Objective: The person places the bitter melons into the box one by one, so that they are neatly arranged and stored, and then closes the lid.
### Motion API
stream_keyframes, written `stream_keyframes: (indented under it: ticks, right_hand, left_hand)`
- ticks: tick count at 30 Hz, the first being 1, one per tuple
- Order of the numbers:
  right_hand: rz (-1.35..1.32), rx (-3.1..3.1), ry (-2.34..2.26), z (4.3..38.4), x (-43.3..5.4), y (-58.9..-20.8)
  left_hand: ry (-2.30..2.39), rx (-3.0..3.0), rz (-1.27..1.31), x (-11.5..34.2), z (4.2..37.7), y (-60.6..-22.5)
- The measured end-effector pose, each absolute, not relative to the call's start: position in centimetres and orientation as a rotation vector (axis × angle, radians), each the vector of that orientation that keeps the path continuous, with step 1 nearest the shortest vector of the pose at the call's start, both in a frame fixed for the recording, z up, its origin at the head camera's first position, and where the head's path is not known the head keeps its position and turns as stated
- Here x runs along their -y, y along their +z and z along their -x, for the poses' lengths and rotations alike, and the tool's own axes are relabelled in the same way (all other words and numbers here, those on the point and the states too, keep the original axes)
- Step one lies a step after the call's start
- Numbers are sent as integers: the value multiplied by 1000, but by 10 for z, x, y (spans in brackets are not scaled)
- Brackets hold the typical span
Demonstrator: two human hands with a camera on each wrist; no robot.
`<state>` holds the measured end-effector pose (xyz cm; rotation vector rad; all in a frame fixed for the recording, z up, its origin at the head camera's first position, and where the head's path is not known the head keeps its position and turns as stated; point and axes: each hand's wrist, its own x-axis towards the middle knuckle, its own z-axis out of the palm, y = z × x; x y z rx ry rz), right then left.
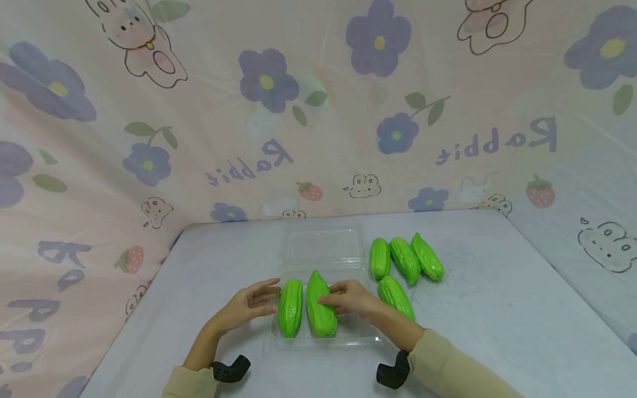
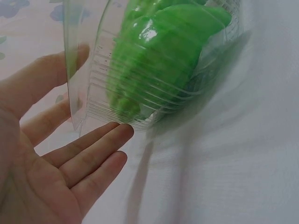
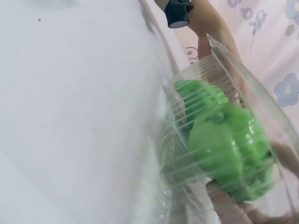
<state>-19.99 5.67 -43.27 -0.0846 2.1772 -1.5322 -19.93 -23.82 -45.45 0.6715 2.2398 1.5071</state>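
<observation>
A clear plastic clamshell box (image 1: pixel 355 333) lies with its lid (image 1: pixel 323 246) folded back. Inside its tray are two glossy, ridged green gourds, the left gourd (image 1: pixel 290 309) and the right gourd (image 1: pixel 317 312), side by side. My right hand (image 1: pixel 354 297) holds the right gourd by its right side, thumb on top. In the right wrist view, fingertips (image 3: pixel 222 198) show against that gourd. My left hand (image 1: pixel 245 304) is at the box's left wall, its fingers loosely extended. The left wrist view has fingertips (image 2: pixel 124 132) at the outside of the clear wall.
Right of the box, three green gourds (image 1: pixel 405 260) lie in a row at the back. Another gourd (image 1: pixel 396 297) lies nearer, partly behind my right forearm. A patterned curtain (image 1: pixel 318 138) hangs behind the white table (image 1: pixel 497 309).
</observation>
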Motion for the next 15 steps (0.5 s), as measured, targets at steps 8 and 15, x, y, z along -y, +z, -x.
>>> stream_keyframes:
  ticks: [8,15]
  right_hand:
    - [50,-2216,-1489,200,-52,-434]
    - [54,-2176,-1500,199,-50,-435]
  left_hand:
    - [1503,-2244,-669,238,200,-454]
    - [1499,-2243,-670,238,200,-455]
